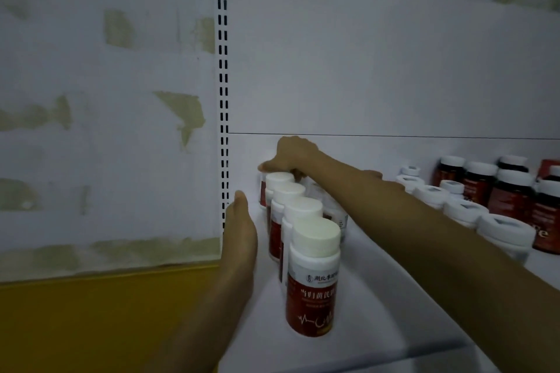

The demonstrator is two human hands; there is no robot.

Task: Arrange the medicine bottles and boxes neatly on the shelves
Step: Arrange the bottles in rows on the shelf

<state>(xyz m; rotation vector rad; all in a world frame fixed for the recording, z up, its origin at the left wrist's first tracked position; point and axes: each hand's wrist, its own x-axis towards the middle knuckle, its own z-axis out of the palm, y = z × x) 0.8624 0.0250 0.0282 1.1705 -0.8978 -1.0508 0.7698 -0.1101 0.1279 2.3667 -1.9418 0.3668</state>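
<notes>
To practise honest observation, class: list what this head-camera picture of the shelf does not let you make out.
Head view:
1. Rearmost bottle: mostly hidden by the right hand; its grip is unclear.
2. Second-row bottles: covered by the right forearm.
3. Red box: cut off by the right edge.
4. Dark bottles: labels too blurred to read.

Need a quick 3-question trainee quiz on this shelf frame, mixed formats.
1. True or false: the left hand grips a bottle.
2. Pick one: the right hand is at which end of the row of red-label bottles? A) the front end B) the back end C) neither, it is off the shelf
3. Fill in: the caps on that row are ____.
Key: 1 false, it lies flat beside the row; 2 B; 3 white.
</notes>
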